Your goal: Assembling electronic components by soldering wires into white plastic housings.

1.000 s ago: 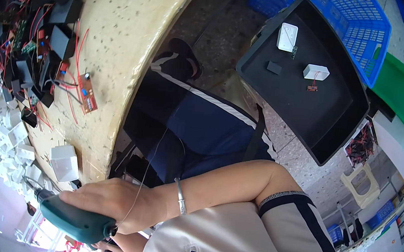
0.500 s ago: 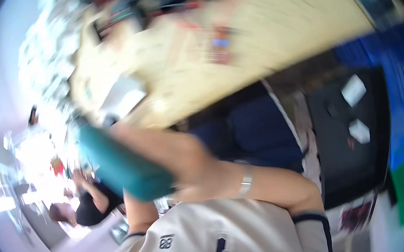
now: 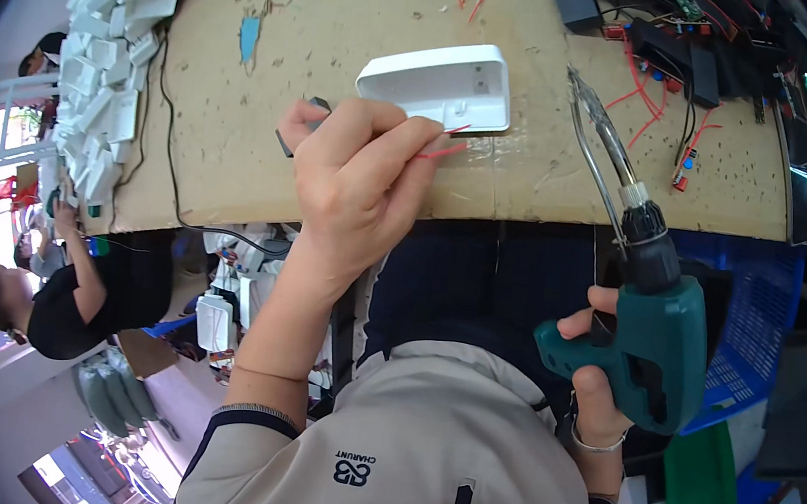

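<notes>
Bench: cardboard-topped, strewn with wired parts along its far edge.
Drill: green, long bit slanting over the bench, right hand wrapped tight around its handle.
Casing: white, on the bench, left hand pinching its red wire.

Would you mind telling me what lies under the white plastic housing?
The white plastic housing rests on the cardboard-covered table. Thin red wires emerge beneath its near edge, by the left hand. What they join underneath is hidden.
</notes>
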